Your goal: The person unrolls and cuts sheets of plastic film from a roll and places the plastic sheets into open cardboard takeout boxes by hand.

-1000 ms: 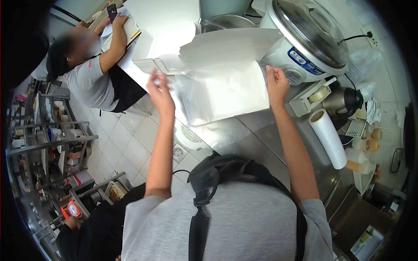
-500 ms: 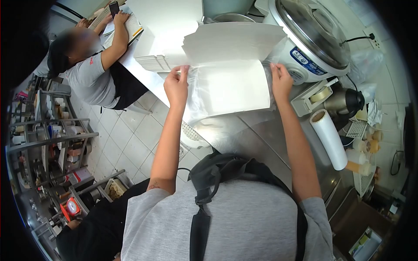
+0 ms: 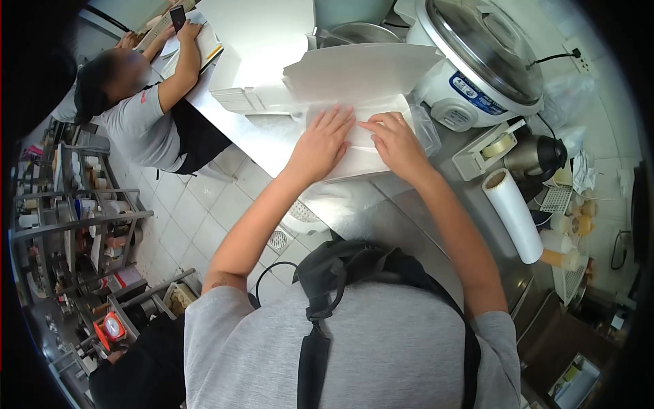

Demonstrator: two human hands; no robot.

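Observation:
An open white cardboard box lies in front of me with its lid folded up at the back. Clear plastic film lines it and pokes out past the right side. My left hand rests palm down inside, fingers stretched over the film and holding nothing. Beside it, my right hand is also in the box, fingers apart and slightly bent, the fingertips pointing toward the left hand. Both palms hide part of the box floor.
Behind the right side stands a large rice cooker. A tape dispenser, a metal jug and a white roll line the right. More white boxes sit at left. A seated person holds a phone.
Both hands have come inward from the film's left and right edges and down into the box. The film, previously held out at its sides, is now pressed inside.

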